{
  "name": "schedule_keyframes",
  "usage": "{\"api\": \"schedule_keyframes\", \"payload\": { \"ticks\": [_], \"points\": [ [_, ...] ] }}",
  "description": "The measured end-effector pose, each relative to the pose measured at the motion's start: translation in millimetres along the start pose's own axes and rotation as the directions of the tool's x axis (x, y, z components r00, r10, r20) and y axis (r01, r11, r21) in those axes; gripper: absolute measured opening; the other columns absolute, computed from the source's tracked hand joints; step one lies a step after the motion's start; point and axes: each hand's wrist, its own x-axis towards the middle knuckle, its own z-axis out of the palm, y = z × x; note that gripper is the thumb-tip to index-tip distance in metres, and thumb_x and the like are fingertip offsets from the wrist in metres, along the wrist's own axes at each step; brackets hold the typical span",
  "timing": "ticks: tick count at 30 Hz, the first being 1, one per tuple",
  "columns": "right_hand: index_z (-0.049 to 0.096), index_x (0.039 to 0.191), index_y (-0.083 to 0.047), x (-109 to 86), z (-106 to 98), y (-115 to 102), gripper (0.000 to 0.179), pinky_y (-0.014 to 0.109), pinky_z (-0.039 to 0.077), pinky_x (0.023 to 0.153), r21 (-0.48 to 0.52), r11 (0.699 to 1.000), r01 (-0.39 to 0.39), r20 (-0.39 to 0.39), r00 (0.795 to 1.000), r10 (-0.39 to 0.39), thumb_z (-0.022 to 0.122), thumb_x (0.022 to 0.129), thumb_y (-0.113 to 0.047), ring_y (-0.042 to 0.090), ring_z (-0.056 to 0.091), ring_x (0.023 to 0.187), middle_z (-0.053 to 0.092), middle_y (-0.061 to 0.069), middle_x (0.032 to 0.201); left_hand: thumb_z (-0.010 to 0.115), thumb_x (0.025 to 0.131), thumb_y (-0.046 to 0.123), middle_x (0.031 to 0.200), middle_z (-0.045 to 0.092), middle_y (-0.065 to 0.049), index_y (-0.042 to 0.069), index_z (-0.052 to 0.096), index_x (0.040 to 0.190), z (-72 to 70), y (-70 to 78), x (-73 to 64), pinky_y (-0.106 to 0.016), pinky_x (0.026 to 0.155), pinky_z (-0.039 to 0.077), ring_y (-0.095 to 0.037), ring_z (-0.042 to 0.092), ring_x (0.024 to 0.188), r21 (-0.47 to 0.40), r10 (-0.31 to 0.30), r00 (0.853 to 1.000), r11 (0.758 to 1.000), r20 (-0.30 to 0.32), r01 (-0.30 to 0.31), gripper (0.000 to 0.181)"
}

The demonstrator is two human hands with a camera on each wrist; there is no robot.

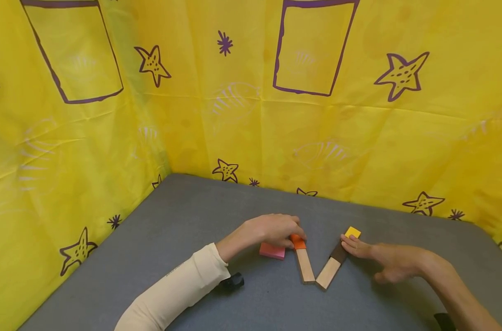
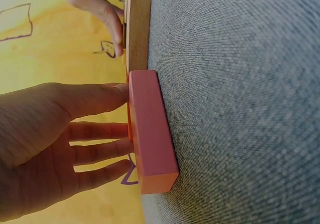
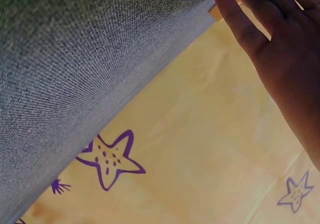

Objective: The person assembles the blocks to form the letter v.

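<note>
Blocks lie flat on a grey surface in a V shape. My left hand (image 1: 273, 230) pinches the orange block (image 1: 298, 242), which sits at the far end of a plain wood block (image 1: 305, 266). The pink block (image 1: 272, 251) lies just left of it; in the left wrist view the pink block (image 2: 150, 124) partly hides the orange one. On the other arm of the V, a second plain wood block (image 1: 328, 273) meets a dark brown block (image 1: 339, 252), then a yellow block (image 1: 352, 232). My right hand (image 1: 379, 257) rests extended fingers on the yellow and brown blocks.
The grey fabric-like surface (image 1: 193, 207) spreads around the blocks. Yellow cloth (image 1: 251, 115) printed with purple starfish and fish stands behind and to the left. A black wrist strap (image 1: 233, 281) shows beneath the left sleeve.
</note>
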Motion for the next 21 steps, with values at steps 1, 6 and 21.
{"api": "schedule_keyframes", "payload": {
  "ticks": [1, 6, 21],
  "points": [
    [0.036, 0.164, -0.017, -0.2, -0.1, -0.2, 0.095, 0.024, 0.045, 0.107, -0.004, 1.0, -0.002, -0.001, 1.0, 0.002, 0.078, 0.079, -0.005, 0.033, 0.034, 0.156, 0.026, 0.017, 0.173, 0.073, 0.1, 0.025, 0.127, 0.068, 0.0, 0.026, 0.07, 0.138, -0.3, 0.3, 0.1, -0.023, 0.091, 0.053, -0.01, 0.062, 0.106, 0.002, 0.001, 1.0, 1.0, 0.002, -0.001, 0.038],
    [0.036, 0.164, -0.018, -0.1, -0.2, -1.2, 0.095, 0.025, 0.046, 0.107, -0.02, 1.0, -0.003, -0.007, 1.0, 0.003, 0.078, 0.079, -0.004, 0.036, 0.037, 0.155, 0.028, 0.018, 0.172, 0.073, 0.1, 0.025, 0.124, 0.067, 0.0, 0.027, 0.069, 0.138, -0.6, 0.4, 0.1, -0.021, 0.086, 0.051, -0.009, 0.059, 0.1, 0.007, 0.007, 1.0, 1.0, 0.006, -0.007, 0.039],
    [0.035, 0.165, -0.018, 0.2, -2.0, -3.0, 0.097, 0.026, 0.046, 0.107, -0.002, 1.0, -0.01, 0.005, 1.0, 0.01, 0.078, 0.079, -0.004, 0.044, 0.037, 0.153, 0.028, 0.02, 0.172, 0.073, 0.1, 0.025, 0.133, 0.065, 0.0, 0.028, 0.067, 0.14, -3.7, 0.1, -2.1, -0.025, 0.094, 0.053, -0.01, 0.061, 0.11, -0.035, -0.014, 0.999, 0.999, 0.03, 0.015, 0.041]
  ]
}}
